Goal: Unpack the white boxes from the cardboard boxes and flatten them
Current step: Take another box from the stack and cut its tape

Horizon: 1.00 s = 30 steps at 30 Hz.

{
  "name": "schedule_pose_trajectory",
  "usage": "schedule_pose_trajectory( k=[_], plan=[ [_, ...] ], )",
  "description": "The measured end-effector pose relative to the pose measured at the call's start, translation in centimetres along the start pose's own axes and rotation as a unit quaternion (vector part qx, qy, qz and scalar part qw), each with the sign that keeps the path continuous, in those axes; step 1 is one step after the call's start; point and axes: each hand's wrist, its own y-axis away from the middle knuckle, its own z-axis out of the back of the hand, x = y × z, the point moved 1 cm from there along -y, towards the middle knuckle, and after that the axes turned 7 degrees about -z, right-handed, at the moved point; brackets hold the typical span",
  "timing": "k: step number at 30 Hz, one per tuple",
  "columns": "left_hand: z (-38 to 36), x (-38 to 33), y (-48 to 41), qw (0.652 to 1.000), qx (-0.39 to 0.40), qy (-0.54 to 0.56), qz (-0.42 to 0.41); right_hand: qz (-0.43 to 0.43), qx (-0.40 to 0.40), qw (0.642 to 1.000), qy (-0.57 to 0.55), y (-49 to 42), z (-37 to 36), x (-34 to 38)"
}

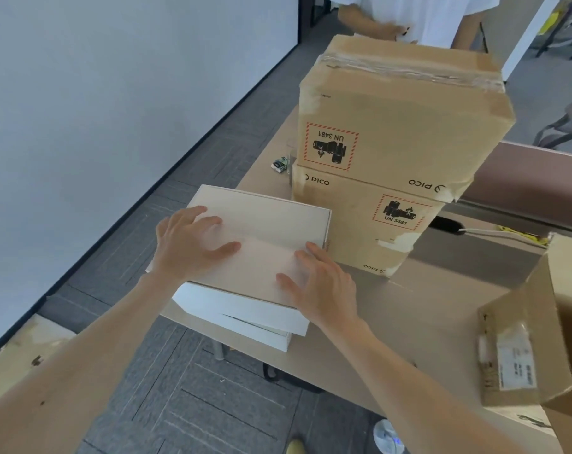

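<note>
Pressing flat on the top white rectangular cardboard box (265, 237) (stacked on other white boxes (245, 317) at the table (419, 309) corner), left hand (192, 240) and right hand (320, 283) lie with fingers spread, beside two stacked brown cardboard boxes (389, 152).

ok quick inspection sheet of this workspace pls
surface: tan table
job's things: top white box on lower white boxes at the table's edge; upper cardboard box, taped, on lower cardboard box behind them; open cardboard box at right
clutter: small packet beside the cardboard stack
hands: left hand and right hand flat on the top white box
cables: white cable right of the stack
surroundings: grey carpet, pale wall, another person across the table
</note>
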Motion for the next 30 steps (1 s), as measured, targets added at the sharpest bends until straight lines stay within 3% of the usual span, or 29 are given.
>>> schedule_pose_trajectory(
  k=[8, 13, 23, 30],
  plan=[
    [-2.8, -12.9, 0.4, 0.985, -0.024, 0.09, -0.147, -0.002, -0.139, 0.986, -0.095, 0.9, 3.5, -7.2],
    [-5.7, -22.6, 1.6, 0.96, -0.009, 0.174, -0.219, -0.031, -0.183, 0.979, -0.085, 2.5, 7.6, -14.6],
    [-12.6, -41.2, 6.2, 0.944, 0.095, 0.2, -0.246, -0.113, -0.226, 0.962, -0.102, 11.6, 16.5, -33.0],
    [-17.1, -49.5, 8.4, 0.95, 0.12, 0.251, -0.139, -0.21, -0.262, 0.941, -0.038, 17.5, 22.3, -47.3]
  ],
)
